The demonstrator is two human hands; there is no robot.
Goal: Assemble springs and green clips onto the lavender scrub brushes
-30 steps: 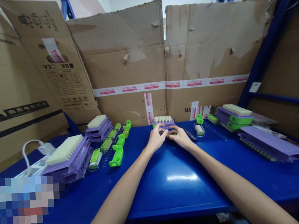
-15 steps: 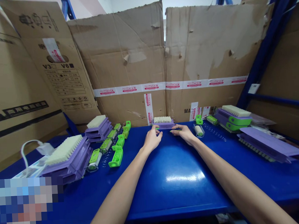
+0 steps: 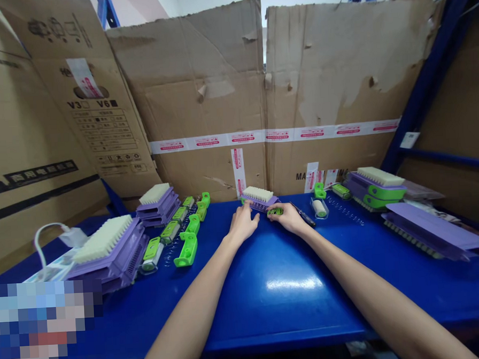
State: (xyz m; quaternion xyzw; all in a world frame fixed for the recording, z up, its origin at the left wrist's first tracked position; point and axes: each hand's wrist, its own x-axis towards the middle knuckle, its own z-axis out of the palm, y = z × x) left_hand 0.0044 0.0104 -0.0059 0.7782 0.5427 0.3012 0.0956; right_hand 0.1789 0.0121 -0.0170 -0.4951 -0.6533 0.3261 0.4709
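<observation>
A purple brush (image 3: 264, 205) with white bristles (image 3: 258, 193) lies at the back middle of the table, turned at an angle. My left hand (image 3: 243, 222) is closed around its left end, with a bit of green showing by the fingertips. Bent over the brush's right end, my right hand (image 3: 290, 217) pinches a small green piece (image 3: 274, 212). A thin coil spring seems to lie along the brush's near side, partly hidden by the hands. Just beyond my right hand a dark slim tool (image 3: 304, 217) rests on the table; its kind is unclear.
On the left stand stacked purple brushes (image 3: 127, 260), green-topped packs (image 3: 170, 233), springs and green brackets (image 3: 186, 250). To the right are a small clear pack (image 3: 319, 208), a long spring (image 3: 347, 210) and more purple brushes (image 3: 435, 228). Cardboard sheets (image 3: 199, 112) wall the back.
The brush has turned, its right end coming nearer. My right hand has moved slightly left and nearer, now with the green piece in its fingers. The dark tool has come into sight.
</observation>
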